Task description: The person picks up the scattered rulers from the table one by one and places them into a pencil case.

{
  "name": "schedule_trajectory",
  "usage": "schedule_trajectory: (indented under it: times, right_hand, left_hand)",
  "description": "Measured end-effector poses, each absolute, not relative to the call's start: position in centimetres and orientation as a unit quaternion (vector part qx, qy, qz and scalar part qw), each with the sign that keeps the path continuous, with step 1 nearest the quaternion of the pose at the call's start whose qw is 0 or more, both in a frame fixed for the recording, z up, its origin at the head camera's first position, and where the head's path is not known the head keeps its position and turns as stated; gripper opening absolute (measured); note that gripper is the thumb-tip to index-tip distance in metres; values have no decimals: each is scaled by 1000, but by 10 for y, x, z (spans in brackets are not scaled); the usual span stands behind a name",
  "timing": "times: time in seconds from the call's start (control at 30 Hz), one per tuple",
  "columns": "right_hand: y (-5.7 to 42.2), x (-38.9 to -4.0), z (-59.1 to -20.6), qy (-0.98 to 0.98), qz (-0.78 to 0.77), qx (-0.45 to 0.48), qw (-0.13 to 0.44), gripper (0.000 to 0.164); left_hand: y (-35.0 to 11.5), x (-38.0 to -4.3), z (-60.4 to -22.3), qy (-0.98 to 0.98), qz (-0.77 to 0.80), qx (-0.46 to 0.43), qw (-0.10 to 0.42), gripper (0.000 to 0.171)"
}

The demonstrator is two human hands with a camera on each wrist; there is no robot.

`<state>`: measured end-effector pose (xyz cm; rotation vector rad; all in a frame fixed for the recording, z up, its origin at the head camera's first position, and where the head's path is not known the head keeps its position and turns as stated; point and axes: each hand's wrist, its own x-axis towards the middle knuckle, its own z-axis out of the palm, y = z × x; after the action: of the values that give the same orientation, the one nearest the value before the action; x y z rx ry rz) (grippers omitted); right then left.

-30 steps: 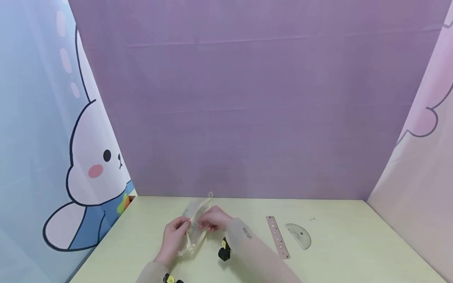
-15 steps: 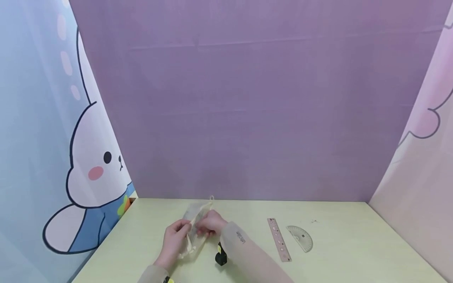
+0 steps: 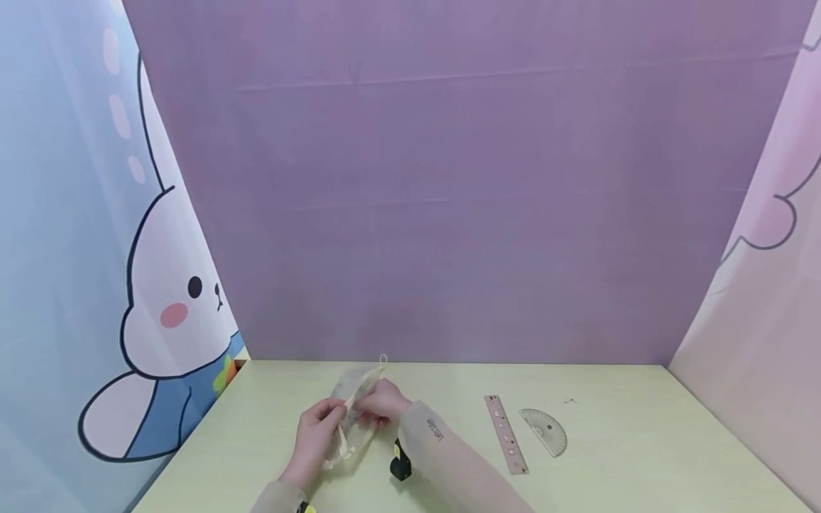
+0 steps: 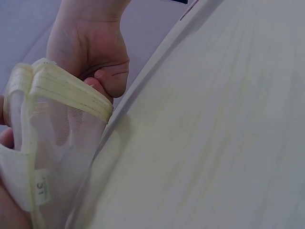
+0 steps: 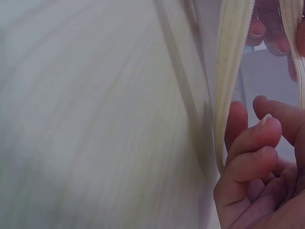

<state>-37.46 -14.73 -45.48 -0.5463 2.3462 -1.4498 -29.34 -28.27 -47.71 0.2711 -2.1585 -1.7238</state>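
A see-through mesh pouch [image 3: 349, 383] with cream zipper edges stands over the table in the head view, a small loop at its far end. My left hand [image 3: 314, 436] grips its near left side, thumb on the edge. At the right edge of the opening is my right hand [image 3: 387, 401], its fingers curled around the rim. The right wrist view shows the zipper band [image 5: 231, 67] running down to the right hand's bent fingers [image 5: 255, 138]. In the left wrist view the mouth gapes and a small printed tag [image 4: 42, 187] hangs by the seam.
Right of the hands lie a pink ruler [image 3: 506, 434] and a clear protractor [image 3: 545, 432] on the pale table [image 3: 641, 442]. Tiny dark marks show behind the protractor. A purple curtain [image 3: 417, 214] closes off the back edge, with printed curtains at both sides.
Over the second, the right hand shifts slightly left at the pouch's opening. The left hand keeps its hold, and the last half second shows hardly any motion.
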Motion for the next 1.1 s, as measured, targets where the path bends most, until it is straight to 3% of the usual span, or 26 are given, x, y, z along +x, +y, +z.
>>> schedule_trajectory:
  times: [0.4, 0.93, 1.1]
  right_hand:
    - [-126, -392, -451, 828, -470, -263, 155, 17]
    - [2, -428, -428, 822, -476, -278, 144, 33]
    - [35, -440, -426, 835, -462, -272, 123, 32]
  left_hand:
    - [-282, -296, -475, -763, -614, 94, 179, 20]
    - [-289, -299, -479, -773, -601, 97, 180, 22]
    - [-294, -301, -480, -770, -604, 101, 177, 23]
